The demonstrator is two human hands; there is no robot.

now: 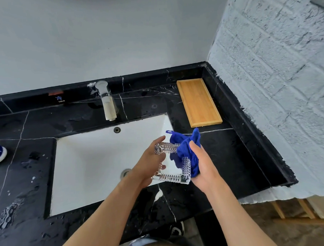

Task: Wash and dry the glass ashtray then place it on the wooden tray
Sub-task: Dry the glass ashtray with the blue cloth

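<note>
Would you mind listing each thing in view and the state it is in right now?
glass ashtray: held above the sink, tilted, being wiped
blue cloth: bunched, pressed against the ashtray
left hand: gripping the ashtray
right hand: gripping the cloth
faucet: no water running
sink: no standing water visible
wooden tray: nothing on it
countertop: wet with droplets

You have one square cut-glass ashtray [171, 162], one blue microfibre cloth [186, 149], one rectangular wooden tray [199, 102], one chrome faucet [107, 100], one white rectangular sink [96, 163] and two hands [150, 164] [204, 167].
</note>
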